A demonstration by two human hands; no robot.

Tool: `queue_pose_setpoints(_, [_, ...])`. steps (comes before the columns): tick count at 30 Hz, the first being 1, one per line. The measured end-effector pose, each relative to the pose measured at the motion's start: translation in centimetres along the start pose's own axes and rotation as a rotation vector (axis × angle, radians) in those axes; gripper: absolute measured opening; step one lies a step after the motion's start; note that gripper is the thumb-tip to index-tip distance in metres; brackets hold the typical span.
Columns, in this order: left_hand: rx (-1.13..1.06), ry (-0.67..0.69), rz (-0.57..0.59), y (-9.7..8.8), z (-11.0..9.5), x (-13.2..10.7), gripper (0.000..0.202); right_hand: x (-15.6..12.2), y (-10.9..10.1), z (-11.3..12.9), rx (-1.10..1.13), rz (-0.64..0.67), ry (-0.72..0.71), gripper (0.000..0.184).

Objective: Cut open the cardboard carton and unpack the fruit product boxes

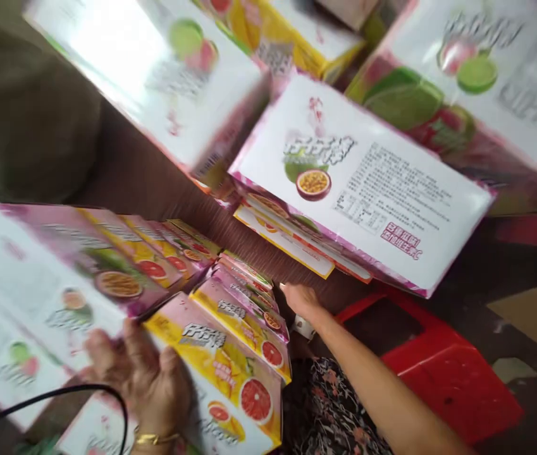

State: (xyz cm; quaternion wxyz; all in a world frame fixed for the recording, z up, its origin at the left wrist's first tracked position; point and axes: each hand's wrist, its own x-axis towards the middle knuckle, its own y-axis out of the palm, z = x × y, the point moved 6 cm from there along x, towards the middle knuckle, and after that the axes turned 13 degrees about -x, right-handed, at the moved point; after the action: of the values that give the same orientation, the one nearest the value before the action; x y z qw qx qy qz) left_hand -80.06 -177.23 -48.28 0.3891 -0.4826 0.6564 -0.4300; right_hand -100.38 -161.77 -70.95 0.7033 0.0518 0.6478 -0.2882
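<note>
My left hand (pixel 142 376), a gold bracelet at its wrist, rests on the near boxes with its fingers apart. Its fingertips touch a white-topped passion-fruit box (pixel 66 294) and lie beside a yellow grapefruit box (pixel 230 354). My right hand (pixel 300 300) is by the far end of the row of upright cartons (pixel 249 291), close to their edges. Most of its fingers are hidden or blurred, so a hold cannot be made out. Another row of pink and yellow cartons (pixel 154 246) stands to the left of this row.
Large fruit-print cartons stand across the dark table (pixel 149 170), one with a passion fruit (pixel 363 183) and one with lime (pixel 154 69). Flat yellow-edged cards (pixel 287 243) stick out beneath the former. A red plastic stool (pixel 443 373) is at right; a black cable (pixel 50 393) crosses lower left.
</note>
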Motion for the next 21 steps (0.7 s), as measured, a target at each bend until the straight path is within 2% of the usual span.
queue_pose_setpoints(3, [0.022,0.045,0.035,-1.2,-1.2,-0.1,0.066,-4.6,-3.8,2.9,0.088,-0.135,-0.037,0.052])
queue_pose_setpoints(6, [0.014,-0.018,0.068,-3.6,-1.5,2.0,0.060,-8.1,-9.8,6.8,0.180,-0.326,-0.130,0.045])
queue_pose_setpoints(9, [0.011,-0.045,-0.067,-6.9,-1.1,7.7,0.061,-9.7,-16.1,10.4,0.209,-0.466,-0.218,0.044])
queue_pose_setpoints(11, [0.003,-0.055,-0.167,-8.0,-0.1,12.4,0.060,-9.6,-20.2,13.0,0.226,-0.514,-0.285,0.048])
queue_pose_setpoints(13, [0.011,-0.078,-0.168,-7.6,1.5,16.4,0.058,-8.8,-24.1,15.8,0.244,-0.537,-0.363,0.053])
queue_pose_setpoints(15, [0.021,-0.091,-0.120,-6.2,3.0,18.7,0.057,-7.3,-27.7,19.0,0.252,-0.533,-0.442,0.055])
queue_pose_setpoints(18, [0.015,-0.125,-0.081,-4.7,4.5,19.3,0.058,-5.1,-31.7,23.7,0.210,-0.475,-0.534,0.053])
queue_pose_setpoints(21, [0.012,-0.170,-0.068,-4.2,5.0,18.6,0.060,-3.9,-32.8,27.0,0.143,-0.427,-0.579,0.050])
